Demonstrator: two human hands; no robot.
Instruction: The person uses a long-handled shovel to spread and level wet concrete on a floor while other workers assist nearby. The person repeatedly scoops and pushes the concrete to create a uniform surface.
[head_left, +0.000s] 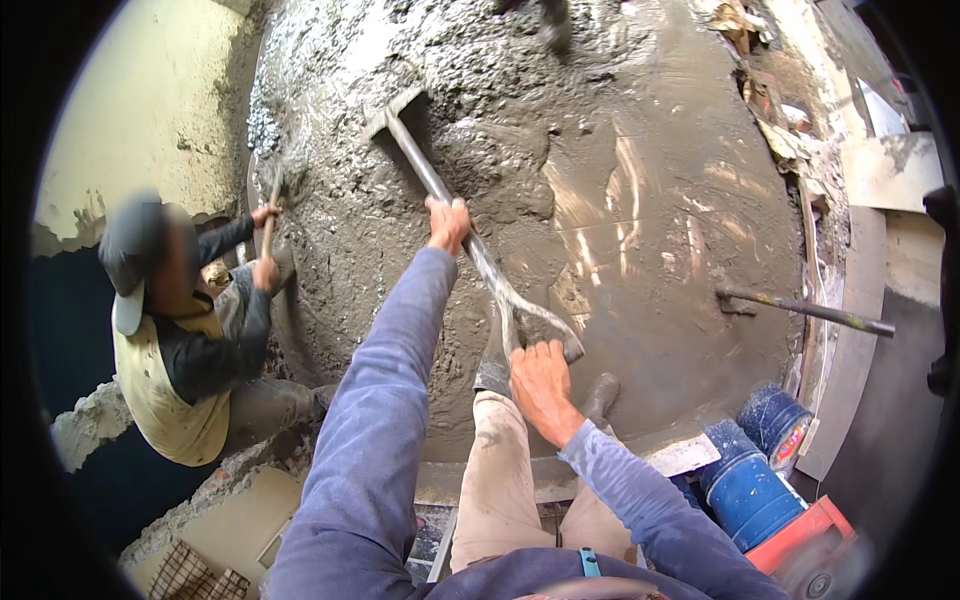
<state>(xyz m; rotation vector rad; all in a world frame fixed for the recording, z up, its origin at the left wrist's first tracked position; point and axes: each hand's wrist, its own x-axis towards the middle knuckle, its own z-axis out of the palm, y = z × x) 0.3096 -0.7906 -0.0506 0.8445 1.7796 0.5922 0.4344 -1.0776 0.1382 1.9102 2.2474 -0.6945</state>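
Note:
I hold a shovel (489, 270) with both hands, its shaft slanting across wet grey concrete (690, 370). Closed around the middle of the shaft is my left hand (449, 223). My right hand (543, 384) is wrapped over the D-shaped grip at the near end. The shovel's blade (398, 108) rests at the far left in rough, lumpy concrete and is smeared with it. Beneath my arms, my boots stand in the smoother, wetter part of the concrete.
At the left, a co-worker (185, 330) in a cap grips a wooden-handled tool (270, 222). A long-handled tool (820, 310) lies at the right edge. Blue buckets (748, 490) and a red wheeled machine (805, 540) stand near right. Broken masonry (785, 130) lines the far right.

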